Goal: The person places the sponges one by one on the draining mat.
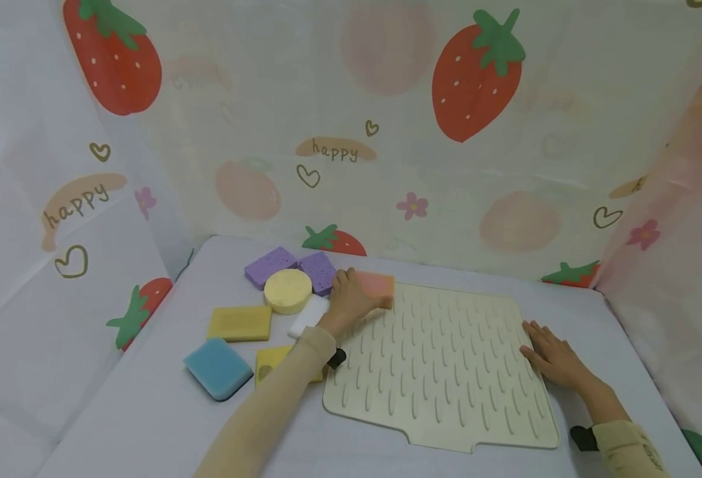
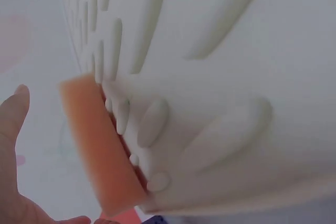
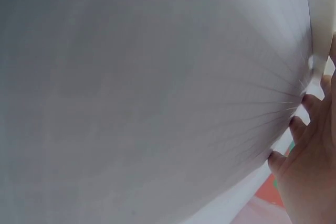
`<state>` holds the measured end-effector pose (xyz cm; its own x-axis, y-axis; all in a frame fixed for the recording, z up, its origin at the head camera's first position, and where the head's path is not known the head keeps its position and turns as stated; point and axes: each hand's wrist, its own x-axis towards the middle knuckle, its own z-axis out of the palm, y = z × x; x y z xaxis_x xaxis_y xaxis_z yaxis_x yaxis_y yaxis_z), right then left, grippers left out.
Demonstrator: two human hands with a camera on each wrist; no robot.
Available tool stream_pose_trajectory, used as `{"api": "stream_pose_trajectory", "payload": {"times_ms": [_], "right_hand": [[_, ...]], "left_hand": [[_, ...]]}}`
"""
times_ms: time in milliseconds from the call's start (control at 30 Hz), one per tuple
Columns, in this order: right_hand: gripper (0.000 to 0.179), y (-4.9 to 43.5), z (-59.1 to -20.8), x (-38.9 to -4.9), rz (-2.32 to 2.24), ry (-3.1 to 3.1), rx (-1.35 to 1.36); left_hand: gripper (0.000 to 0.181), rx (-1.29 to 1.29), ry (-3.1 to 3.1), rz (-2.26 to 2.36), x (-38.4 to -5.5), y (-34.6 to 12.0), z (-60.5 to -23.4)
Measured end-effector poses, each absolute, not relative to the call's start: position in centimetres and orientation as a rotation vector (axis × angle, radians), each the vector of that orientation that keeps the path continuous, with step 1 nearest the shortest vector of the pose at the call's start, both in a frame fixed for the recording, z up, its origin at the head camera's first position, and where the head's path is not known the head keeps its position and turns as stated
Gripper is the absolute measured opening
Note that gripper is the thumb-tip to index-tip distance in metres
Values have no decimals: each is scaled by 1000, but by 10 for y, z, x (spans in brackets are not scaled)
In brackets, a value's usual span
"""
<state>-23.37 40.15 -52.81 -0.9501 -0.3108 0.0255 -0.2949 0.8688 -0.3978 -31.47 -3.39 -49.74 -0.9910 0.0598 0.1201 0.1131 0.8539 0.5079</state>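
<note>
An orange-pink sponge (image 1: 376, 284) lies at the far left corner of a cream ridged drying mat (image 1: 440, 358). My left hand (image 1: 351, 302) is at this sponge, thumb and fingers spread apart. In the left wrist view the thumb (image 2: 11, 114) stands away from the orange sponge (image 2: 102, 142), with a gap between; the other fingers are mostly out of frame. My right hand (image 1: 554, 358) rests at the mat's right edge with its fingers extended. In the right wrist view, fingertips of the right hand (image 3: 310, 166) touch the white cloth near the mat's edge.
Left of the mat are two purple sponges (image 1: 271, 267), a round cream sponge (image 1: 288, 291), a white block (image 1: 309, 317), a yellow sponge (image 1: 240, 323), a blue sponge (image 1: 217, 368) and another yellow sponge (image 1: 269, 360), partly behind my left forearm. Printed curtains surround the table.
</note>
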Motion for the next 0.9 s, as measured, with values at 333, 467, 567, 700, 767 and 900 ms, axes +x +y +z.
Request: {"api": "stream_pose_trajectory", "payload": {"times_ms": [333,467,567,700,767,900], "right_hand": [[64,401,-527,-234,-602,3011,-475],[64,399,-524,-234,-611,3010,-473],[64,398,-523,-234,-617,3007,-472],[64,400,-526,-234,-611,3000,-465],[65,400,-527,-234,-619,2995,-463],[65,400,-529,-234,-632,2992,-470]], "left_hand": [[112,-284,-3004,-805,-307,-50,-481],[111,-349,-3017,-744,-307,-58,-479],[108,-372,-3017,-728,-306,-65,-476],[107,-369,-3047,-723,-304,-75,-472],[106,-377,-3060,-697,-302,-80,-470],[100,-429,-3063,-660,-298,-92,-463]]}}
